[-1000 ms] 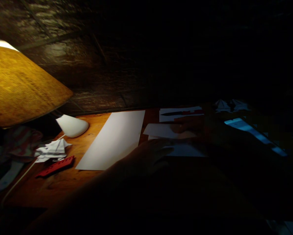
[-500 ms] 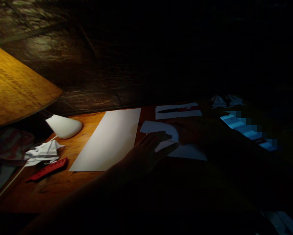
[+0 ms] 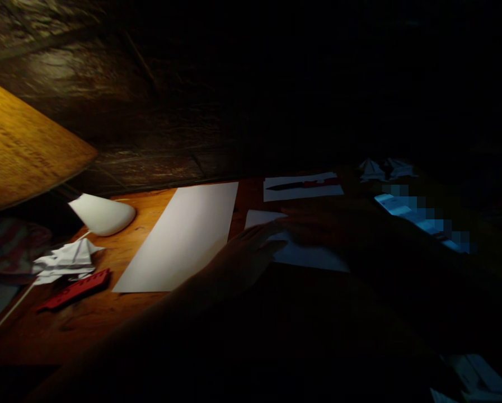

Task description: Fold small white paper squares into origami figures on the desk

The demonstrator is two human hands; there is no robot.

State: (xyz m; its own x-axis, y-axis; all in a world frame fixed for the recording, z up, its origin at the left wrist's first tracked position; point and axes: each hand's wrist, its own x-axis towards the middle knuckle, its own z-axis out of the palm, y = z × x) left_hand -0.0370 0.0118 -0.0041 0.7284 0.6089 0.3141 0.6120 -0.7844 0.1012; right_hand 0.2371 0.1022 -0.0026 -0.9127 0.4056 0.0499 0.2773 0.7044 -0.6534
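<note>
A sheet of white paper [image 3: 313, 257] lies flat on the wooden table in deep shade, partly covered by both hands. My left hand [image 3: 253, 240] rests on its left part, fingers stretched out and the thumb apart. Across its upper middle lies my right hand [image 3: 313, 226], very dark, with its fingers reaching left close to the left fingertips. It seems flat on the paper, though its outline is dim. Left of them, a larger white sheet [image 3: 179, 235] is touched or overlapped by my left forearm; contact is unclear.
A knife [image 3: 299, 184] lies on papers [image 3: 276, 196] behind. At left are a lamp base [image 3: 108, 215], lampshade [image 3: 28, 151], folded paper [image 3: 72, 260] and red notched object [image 3: 76, 290]. Rightward sit folded papers [image 3: 371, 169] and a lit, pixelated screen [image 3: 414, 215]. A wall stands behind.
The raised, curled part of the paper under my hands now lies flat. My right hand has moved left over it, towards my left fingertips. The view has shifted slightly.
</note>
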